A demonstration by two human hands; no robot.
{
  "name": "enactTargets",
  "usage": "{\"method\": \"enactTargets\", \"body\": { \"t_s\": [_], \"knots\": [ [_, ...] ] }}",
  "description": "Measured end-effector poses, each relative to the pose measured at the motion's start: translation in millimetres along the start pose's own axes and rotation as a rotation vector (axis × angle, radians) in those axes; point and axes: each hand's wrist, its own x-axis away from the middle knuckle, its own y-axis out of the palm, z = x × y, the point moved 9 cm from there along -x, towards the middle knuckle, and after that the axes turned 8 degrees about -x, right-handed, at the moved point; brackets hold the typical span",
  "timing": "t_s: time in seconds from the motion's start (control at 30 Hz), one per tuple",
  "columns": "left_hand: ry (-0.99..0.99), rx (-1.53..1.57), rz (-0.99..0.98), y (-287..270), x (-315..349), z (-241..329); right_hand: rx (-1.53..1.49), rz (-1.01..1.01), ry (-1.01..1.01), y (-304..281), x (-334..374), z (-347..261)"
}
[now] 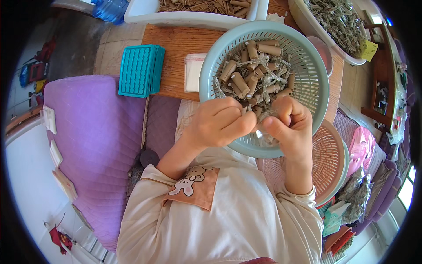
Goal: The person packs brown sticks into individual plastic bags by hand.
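A pale green slotted plastic basket point(205, 66) is in front of my chest. Inside it lie several short brown tubes point(240, 83), mixed with tangled greyish, string-like strands point(274, 80). Over the basket's near side, my left hand point(222, 122) is closed, its knuckles turned up. Close beside it, my right hand point(291, 125) is also closed, thumb against bent fingers. The fingertips of both nearly meet. A small translucent, shiny piece point(265, 137) shows just below them; whether the fingers grip it, I cannot tell.
The basket rests over a wooden table point(176, 37), with teal trays point(140, 70) and a folded white cloth point(194, 72) at left. Beyond are a white tub point(193, 18) of brown tubes and a basin point(303, 20) of strands. Pink baskets point(327, 154) stand at right; a purple-covered seat point(94, 132) is left.
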Motion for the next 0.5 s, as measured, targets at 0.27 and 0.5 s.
{"method": "enactTargets", "body": {
  "t_s": [0.27,0.5],
  "knots": [
    [-0.19,0.123,-0.225,12,21,-2,0.866,-0.433,0.12,-18,19,-34],
    [-0.681,0.17,-0.151,-8,35,-59,1.202,-0.425,0.157,-46,31,-35]
  ]
}}
